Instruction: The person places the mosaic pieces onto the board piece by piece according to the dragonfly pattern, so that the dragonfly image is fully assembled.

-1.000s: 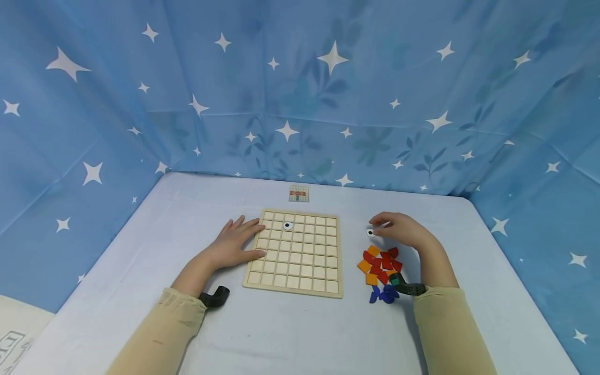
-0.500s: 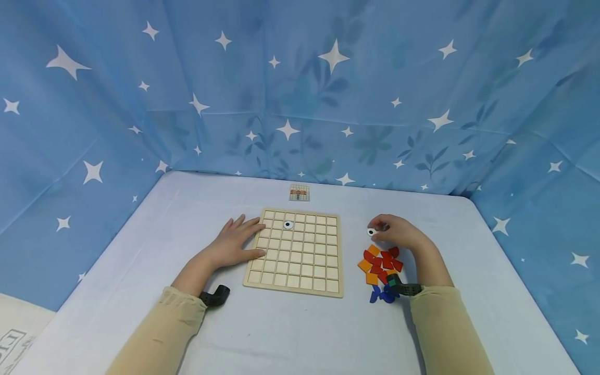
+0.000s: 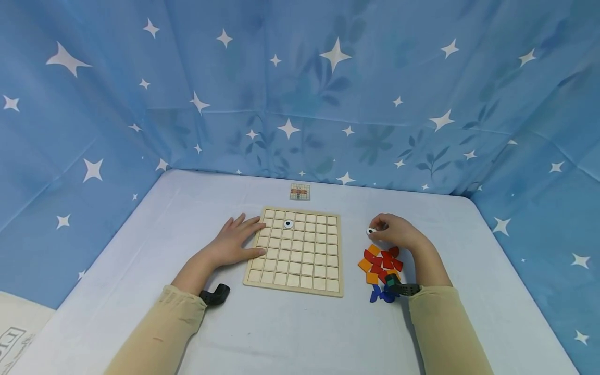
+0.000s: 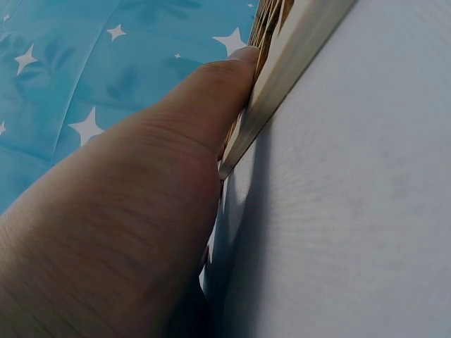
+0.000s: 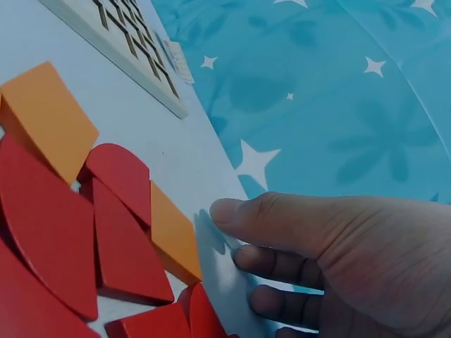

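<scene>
On the left, my left hand lies with fingers spread, fingertips and thumb over the left edge of a wooden grid board. The left wrist view shows the thumb against the board's frame. One round white eye piece with a dark centre sits in the board's upper rows. To the right of the board, my right hand pinches a second white eye piece between thumb and fingers, close over the table. In the right wrist view that piece is hidden behind the thumb.
Just below the right hand lies a pile of red pieces and orange squares, with blue pieces nearer the front. A small pattern card lies behind the board. A starry blue curtain encloses the table's back and sides.
My right hand's thumb and fingers have closed round the eye piece beside the pile, and its wrist has shifted slightly left. The left hand stays on the board's edge.
</scene>
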Demonstrator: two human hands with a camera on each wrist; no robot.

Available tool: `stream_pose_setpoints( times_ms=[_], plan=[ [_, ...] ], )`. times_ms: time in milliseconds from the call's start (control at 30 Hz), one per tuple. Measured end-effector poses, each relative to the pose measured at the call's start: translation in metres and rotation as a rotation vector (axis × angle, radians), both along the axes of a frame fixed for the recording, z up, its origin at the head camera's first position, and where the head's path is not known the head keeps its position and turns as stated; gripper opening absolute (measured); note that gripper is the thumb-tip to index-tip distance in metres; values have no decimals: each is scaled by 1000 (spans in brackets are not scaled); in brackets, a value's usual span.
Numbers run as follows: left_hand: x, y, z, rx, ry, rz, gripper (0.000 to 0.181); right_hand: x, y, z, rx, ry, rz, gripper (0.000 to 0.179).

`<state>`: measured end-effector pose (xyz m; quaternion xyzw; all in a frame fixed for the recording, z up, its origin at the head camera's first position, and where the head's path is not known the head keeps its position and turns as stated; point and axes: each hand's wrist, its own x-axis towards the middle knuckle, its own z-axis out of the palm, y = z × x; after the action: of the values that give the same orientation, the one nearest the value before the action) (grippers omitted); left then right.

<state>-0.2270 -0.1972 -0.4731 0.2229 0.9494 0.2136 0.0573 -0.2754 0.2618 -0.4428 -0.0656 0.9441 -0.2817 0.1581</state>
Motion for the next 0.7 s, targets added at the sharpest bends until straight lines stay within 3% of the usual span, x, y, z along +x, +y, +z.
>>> stream_pose_setpoints(
  times_ms=[233, 500, 700],
  plan=[
    [0, 0, 0, -1, 2, 2, 80, 0, -7, 7, 31, 6, -22, 28],
    [1, 1, 1, -6, 2, 6, 79, 3, -27, 30, 33, 125, 71, 24],
    [0, 1, 1, -9, 2, 8, 80, 3, -58, 39, -3, 141, 111, 24]
  ],
)
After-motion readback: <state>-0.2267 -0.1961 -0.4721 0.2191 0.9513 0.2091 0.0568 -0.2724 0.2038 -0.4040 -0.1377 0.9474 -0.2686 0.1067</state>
